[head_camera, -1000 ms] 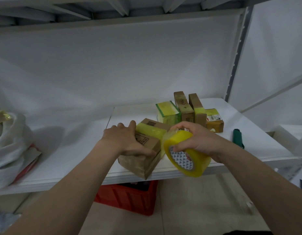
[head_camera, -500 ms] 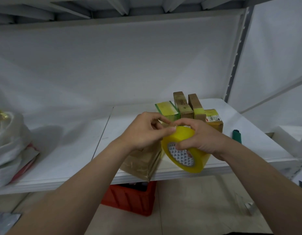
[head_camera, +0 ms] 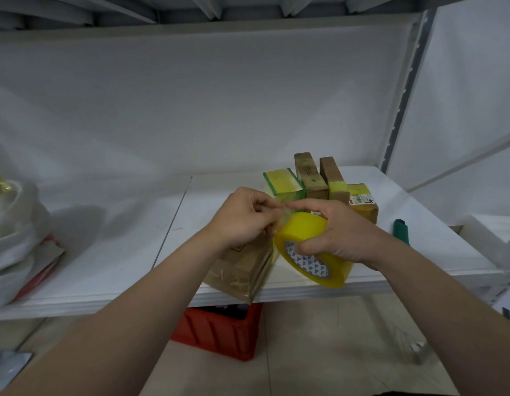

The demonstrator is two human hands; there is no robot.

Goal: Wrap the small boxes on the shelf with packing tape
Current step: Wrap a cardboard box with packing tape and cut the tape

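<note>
Off the box (head_camera: 239, 270) and up onto the roll (head_camera: 301, 230): that is where the left hand (head_camera: 242, 221) has gone in the last second. It lay flat on the box top then; now its thumb and fingertips are curled together, pinching the tape end (head_camera: 285, 212) at the top of the roll. A short, crinkled flap of clear tape shows between them, so the end looks freed. How far it has lifted is hard to tell.

No hand holds the box. It sits at centre frame on the front edge of the shelf (head_camera: 105, 267), its near corner hanging over the lip and its top hidden behind the left wrist. Glossy tape already crosses its front face, and a yellow strip runs down its right edge. The roll stands on edge just right of it; whether they touch I cannot tell. The right hand (head_camera: 342, 235) grips the roll, thumb at the printed core and fingers curled over the yellow rim.

I judge this as starting a fresh strip. The next step would be drawing out a length and laying it on the box, which may slide unless steadied.

Behind the hands, four more boxes (head_camera: 309, 175) stand in a row, several with yellow tape. A green tool (head_camera: 401, 231) lies at right, a white bag (head_camera: 13, 232) at far left, and a red crate (head_camera: 219, 332) under the shelf.
</note>
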